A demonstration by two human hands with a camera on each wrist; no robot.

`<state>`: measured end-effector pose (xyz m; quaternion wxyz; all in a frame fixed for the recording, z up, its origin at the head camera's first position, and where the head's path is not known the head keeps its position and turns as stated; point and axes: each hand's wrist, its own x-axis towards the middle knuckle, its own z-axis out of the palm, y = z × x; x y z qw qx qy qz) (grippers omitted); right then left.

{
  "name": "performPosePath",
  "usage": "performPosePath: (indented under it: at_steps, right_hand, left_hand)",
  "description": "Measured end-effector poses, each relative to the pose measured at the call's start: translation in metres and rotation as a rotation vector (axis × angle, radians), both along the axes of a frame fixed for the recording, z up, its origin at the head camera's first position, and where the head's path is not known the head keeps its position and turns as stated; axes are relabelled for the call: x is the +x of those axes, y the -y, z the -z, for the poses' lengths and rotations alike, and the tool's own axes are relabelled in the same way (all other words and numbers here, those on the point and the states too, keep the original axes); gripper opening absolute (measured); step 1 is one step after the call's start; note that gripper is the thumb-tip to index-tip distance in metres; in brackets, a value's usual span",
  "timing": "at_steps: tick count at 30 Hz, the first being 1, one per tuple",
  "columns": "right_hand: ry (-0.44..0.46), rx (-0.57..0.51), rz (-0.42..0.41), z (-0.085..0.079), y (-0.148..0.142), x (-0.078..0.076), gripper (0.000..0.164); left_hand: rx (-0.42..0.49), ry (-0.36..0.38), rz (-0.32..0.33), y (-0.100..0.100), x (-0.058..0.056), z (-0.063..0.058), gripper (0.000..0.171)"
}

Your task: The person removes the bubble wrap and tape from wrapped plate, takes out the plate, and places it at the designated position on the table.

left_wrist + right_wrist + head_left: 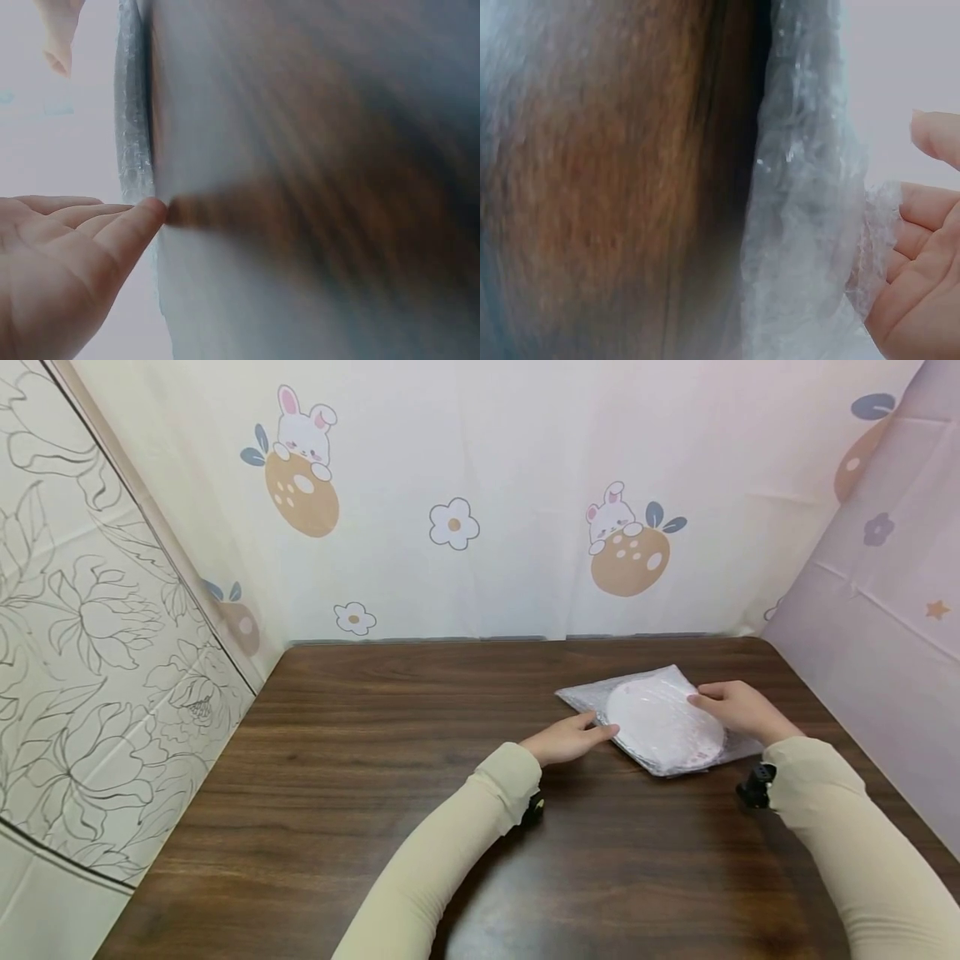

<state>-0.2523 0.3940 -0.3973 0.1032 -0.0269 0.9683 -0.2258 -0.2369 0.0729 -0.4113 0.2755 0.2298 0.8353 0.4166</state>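
A flat, round white disc (660, 727) lies inside a clear bubble-wrap sleeve (581, 695) over the right half of the table. My left hand (566, 741) holds the left edge of the package, one digit lying over its top. In the left wrist view this hand (67, 262) shows its palm, with fingers stretched towards the wrapped edge (133, 112). My right hand (738, 706) grips the far right side. In the right wrist view its fingers (922, 214) pass behind crinkled bubble wrap (806, 187), while the thumb stands apart. The plastic hides some fingertips.
The dark wood-grain table (360, 718) extends to the left and in front of the package. A patterned curtain (465, 452) hangs along the back edge, and another curtain (885, 593) borders the right side. A flower-printed panel (97, 610) stands at the left.
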Motion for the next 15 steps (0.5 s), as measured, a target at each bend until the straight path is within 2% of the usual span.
performPosePath:
  at_steps: [15]
  right_hand:
    - [-0.011, -0.018, -0.061, -0.002, 0.033, -0.002, 0.073]
  left_hand:
    - [0.007, -0.023, 0.01, 0.034, -0.004, 0.002, 0.078]
